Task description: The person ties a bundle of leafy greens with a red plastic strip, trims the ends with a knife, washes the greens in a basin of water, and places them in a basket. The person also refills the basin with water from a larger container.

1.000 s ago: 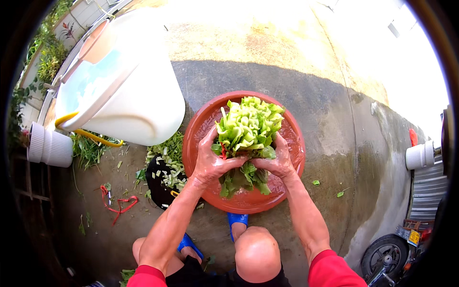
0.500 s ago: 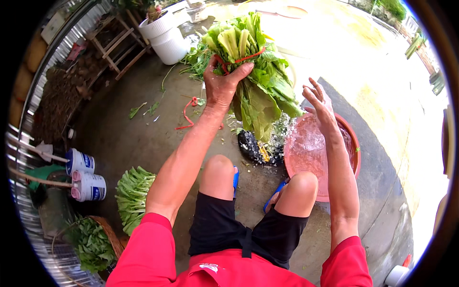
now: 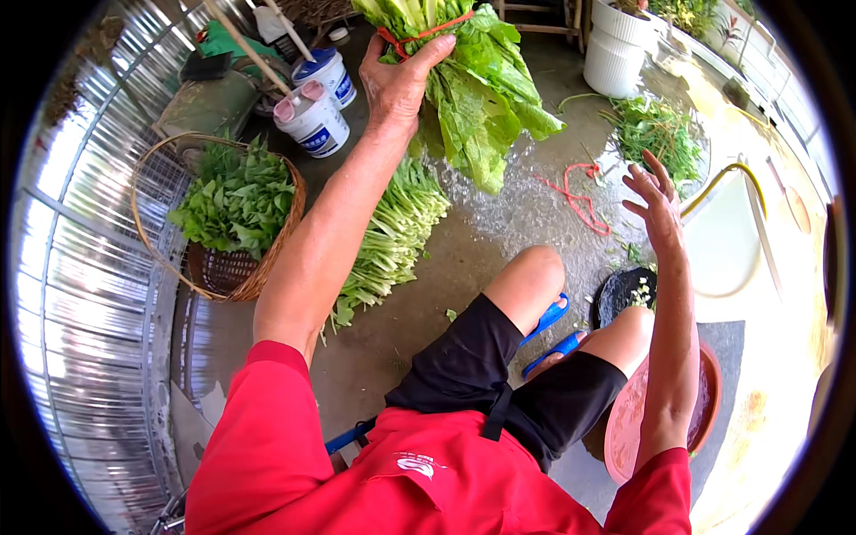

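High in front of me, my left hand point(image 3: 397, 85) grips a bundle of leafy greens point(image 3: 486, 107), its pale stalks up and leaves hanging down. A red tie point(image 3: 426, 34) circles the bundle just above my thumb. Out to the right, my right hand point(image 3: 658, 201) is raised in the air, fingers spread, holding nothing. Water is splashed across the floor below the bundle. Beneath my left forearm lies a row of similar greens point(image 3: 397, 236). A round reddish basin point(image 3: 711, 392) with water is at the lower right, partly covered by my right forearm.
A wicker basket point(image 3: 290, 227) with greens stands at left, with two white buckets point(image 3: 316, 129) beyond. Loose red cord point(image 3: 580, 201) and a heap of green trimmings point(image 3: 655, 138) lie on the floor. A black dish point(image 3: 613, 299) sits near my feet; a white planter point(image 3: 615, 53) stands farther back.
My view has swung left, bringing the basket and buckets closer to the middle. The bundle, still in my left hand, has moved left, away from the basin. My right hand stays open.
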Demonstrator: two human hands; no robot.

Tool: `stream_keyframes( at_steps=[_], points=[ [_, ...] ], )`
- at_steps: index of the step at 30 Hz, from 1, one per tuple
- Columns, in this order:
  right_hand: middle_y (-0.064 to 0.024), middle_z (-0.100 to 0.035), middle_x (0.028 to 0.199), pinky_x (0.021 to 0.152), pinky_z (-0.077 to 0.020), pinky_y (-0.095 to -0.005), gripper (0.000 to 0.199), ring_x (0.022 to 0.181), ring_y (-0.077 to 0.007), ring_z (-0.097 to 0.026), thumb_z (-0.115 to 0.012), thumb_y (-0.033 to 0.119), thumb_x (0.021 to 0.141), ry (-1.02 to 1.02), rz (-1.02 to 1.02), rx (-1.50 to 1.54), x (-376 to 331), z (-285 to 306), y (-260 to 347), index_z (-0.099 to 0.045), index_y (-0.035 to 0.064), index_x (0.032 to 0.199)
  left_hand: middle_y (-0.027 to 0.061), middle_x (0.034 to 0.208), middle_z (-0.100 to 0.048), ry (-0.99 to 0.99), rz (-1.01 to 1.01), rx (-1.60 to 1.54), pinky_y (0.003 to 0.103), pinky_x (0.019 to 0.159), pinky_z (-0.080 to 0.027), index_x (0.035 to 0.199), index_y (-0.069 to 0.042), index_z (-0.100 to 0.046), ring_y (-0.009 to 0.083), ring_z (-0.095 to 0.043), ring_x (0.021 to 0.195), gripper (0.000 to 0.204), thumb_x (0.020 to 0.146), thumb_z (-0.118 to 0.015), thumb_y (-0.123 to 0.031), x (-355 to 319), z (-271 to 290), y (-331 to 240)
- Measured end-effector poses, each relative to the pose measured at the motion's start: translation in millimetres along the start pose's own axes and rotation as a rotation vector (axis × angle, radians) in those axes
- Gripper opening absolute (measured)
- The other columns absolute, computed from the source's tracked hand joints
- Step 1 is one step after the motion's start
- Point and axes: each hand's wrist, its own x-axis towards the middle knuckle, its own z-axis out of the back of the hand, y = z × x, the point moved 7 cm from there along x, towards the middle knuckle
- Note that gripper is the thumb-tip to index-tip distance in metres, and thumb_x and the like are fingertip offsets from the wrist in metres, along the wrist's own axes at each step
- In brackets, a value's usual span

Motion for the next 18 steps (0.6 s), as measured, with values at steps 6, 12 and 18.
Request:
stream_keyframes(
  at_steps=[6,12,18],
  points=[
    [-0.0237,-0.044,0.164,0.111,-0.0490,-0.0593,0.100,0.150,-0.0388,-0.047,-0.076,0.064,0.092,0.240,-0.009,0.014,15.4,-170.7,31.1,-0.035,0.0170,0.169,0.0152,0.135,-0.067,-0.487,0.037,-0.035,0.037,0.107,-0.052,0.143,0.004,-0.056,0.0224,-0.066,0.118,0.079,0.077,-0.095,-0.014,-31.9,125.3,-41.8],
    [-0.0135,-0.048,0.165,0.107,-0.0499,-0.0677,0.094,0.146,-0.0374,-0.052,-0.053,0.079,0.100,0.774,-0.319,0.335,26.5,-378.3,13.1,-0.037,0.0155,0.167,0.0139,0.137,-0.063,-0.802,0.199,-0.410,0.042,0.113,-0.051,0.153,0.001,-0.044,0.0250,-0.061,0.128,0.088,0.084,-0.093,-0.022,-77.4,213.3,-29.5],
    [-0.0121,-0.064,0.142,0.093,-0.0593,-0.0566,0.063,0.124,-0.0323,-0.066,-0.050,0.057,0.110,0.874,-0.282,0.765,-8.0,-553.8,58.4,-0.051,0.0110,0.153,0.0101,0.138,-0.063,-0.920,0.120,-0.831,0.051,0.105,-0.058,0.152,-0.011,-0.048,0.0269,-0.064,0.125,0.075,0.091,-0.085,-0.033,-124.6,312.5,-5.4]
  ],
)
